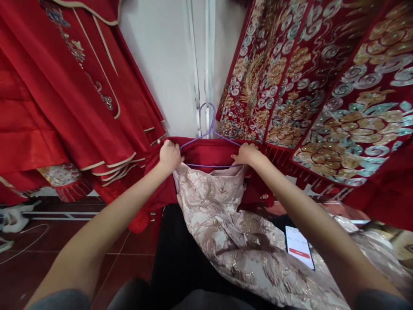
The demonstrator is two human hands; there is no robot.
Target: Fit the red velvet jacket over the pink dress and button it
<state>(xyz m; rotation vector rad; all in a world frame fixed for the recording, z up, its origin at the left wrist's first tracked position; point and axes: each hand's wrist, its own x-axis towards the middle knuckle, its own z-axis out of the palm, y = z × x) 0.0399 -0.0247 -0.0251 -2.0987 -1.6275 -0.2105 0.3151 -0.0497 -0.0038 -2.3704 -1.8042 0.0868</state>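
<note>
A strapless pale pink brocade dress [213, 189] hangs down from between my hands and spreads over my lap toward the right. My left hand [170, 155] is closed at its upper left corner, with red cloth right behind. At the upper right corner my right hand [248, 156] is closed too, thumb pointing inward. A purple hanger [211, 129] stands between both hands, its hook up and its lower bar level with the dress's top edge. Behind it lies dark red fabric [206, 150]. Whether the fingers also grip the hanger or the red fabric is hidden.
Red garments [64, 94] hang on the left, and a red panel with gold and silver embroidery [309, 86] on the right. White upright poles [207, 56] stand ahead. A lit phone [299, 247] rests on the dress by my right forearm. White shoes [14, 219] are far left.
</note>
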